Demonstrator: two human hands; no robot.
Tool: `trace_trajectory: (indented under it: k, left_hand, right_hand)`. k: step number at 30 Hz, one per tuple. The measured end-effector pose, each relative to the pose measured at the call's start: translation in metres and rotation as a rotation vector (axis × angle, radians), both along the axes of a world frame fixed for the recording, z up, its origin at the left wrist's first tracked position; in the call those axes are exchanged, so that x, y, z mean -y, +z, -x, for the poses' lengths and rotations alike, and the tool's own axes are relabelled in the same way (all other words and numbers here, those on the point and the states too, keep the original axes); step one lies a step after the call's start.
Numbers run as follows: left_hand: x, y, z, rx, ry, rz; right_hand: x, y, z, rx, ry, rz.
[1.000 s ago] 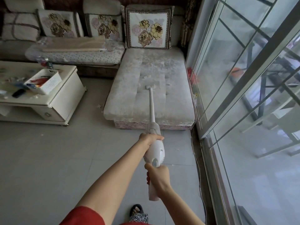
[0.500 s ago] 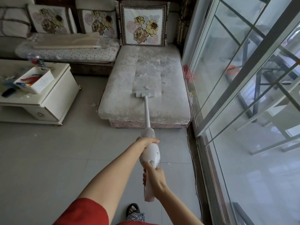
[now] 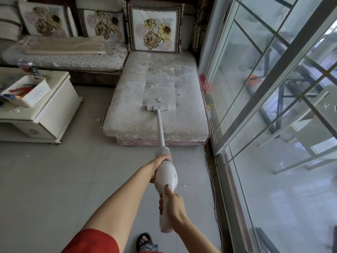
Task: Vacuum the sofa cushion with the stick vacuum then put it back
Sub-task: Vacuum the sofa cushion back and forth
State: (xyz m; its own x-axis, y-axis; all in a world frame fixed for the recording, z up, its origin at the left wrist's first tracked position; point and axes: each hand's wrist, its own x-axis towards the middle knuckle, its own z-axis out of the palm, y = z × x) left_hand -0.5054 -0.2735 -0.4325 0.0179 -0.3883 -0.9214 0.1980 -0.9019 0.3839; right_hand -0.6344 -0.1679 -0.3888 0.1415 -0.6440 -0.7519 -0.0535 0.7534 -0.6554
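A white stick vacuum (image 3: 166, 178) reaches from my hands to the pale sofa cushion (image 3: 127, 106) ahead. Its flat head (image 3: 157, 107) rests on the cushion's middle, just short of several small white scraps (image 3: 160, 99). My left hand (image 3: 158, 165) grips the front of the vacuum body. My right hand (image 3: 173, 205) wraps the rear handle, thumb on top.
A glass sliding door (image 3: 273, 125) runs along the right, close to the cushion's edge. A white coffee table (image 3: 36, 114) with a perforated basket (image 3: 27, 91) stands at left. Floral pillows (image 3: 155, 28) line the sofa back. My sandalled foot (image 3: 145, 241) is on grey floor tiles.
The vacuum head has slid back along the cushion toward me, away from the scraps. Both hands keep their grip.
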Motion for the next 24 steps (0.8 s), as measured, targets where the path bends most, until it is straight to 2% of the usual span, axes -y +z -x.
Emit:
trace_trajectory:
  k: [11, 24]
  left_hand:
    - [0.014, -0.004, -0.026, -0.008, -0.017, 0.006]
    - [0.061, 0.001, -0.07, -0.008, -0.041, 0.009]
  right_hand:
    - [0.01, 0.003, -0.03, -0.028, -0.02, 0.011]
    - [0.058, 0.003, -0.08, 0.02, -0.097, -0.067]
